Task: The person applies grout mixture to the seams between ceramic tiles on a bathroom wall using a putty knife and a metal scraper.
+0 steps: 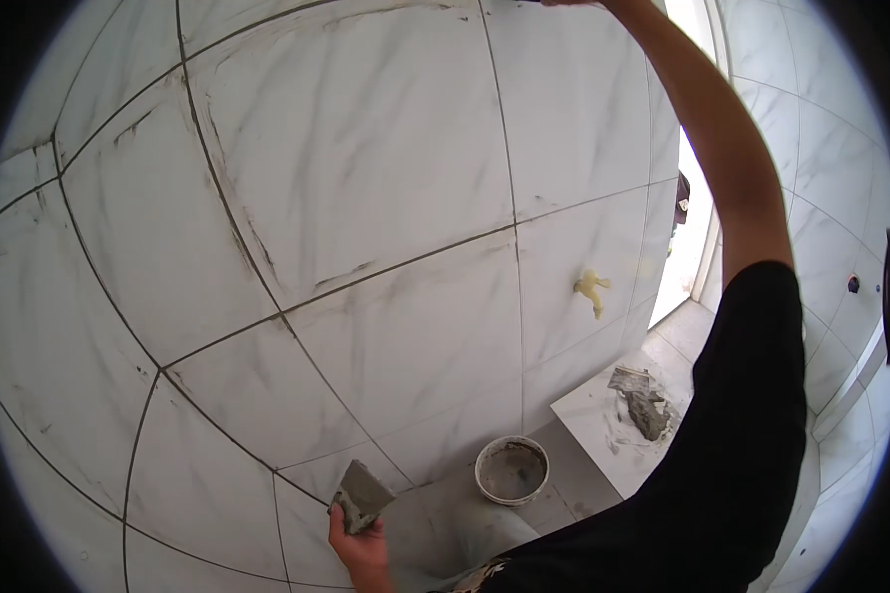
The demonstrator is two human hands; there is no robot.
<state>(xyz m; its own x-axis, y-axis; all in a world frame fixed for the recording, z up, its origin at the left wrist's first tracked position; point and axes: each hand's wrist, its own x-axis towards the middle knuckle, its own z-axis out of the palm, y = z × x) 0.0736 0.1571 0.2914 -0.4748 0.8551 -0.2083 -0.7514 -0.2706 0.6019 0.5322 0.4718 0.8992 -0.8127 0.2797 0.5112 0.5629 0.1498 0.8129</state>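
Note:
Low in the view, my left hand [356, 544] is closed around a small flat square piece [363, 491] smeared with wet grey grout. It is held in front of the lower wall, near a tile corner. My right arm stretches up to the top edge, where only a sliver of my right hand [574, 2] shows against the tiled wall [366, 128]. A thin dark edge sticks out from its fingers, but the rest is cut off. Grey grout fills many of the joints, with smears beside them.
A round bucket [480, 472] with grey residue inside stands on the floor. Right of it, a white board [593, 450] carries a heap of grout [649, 415] and a flat scraper-like piece. Yellowish foam [591, 287] juts from the wall. A bright doorway [677, 267] opens at the right.

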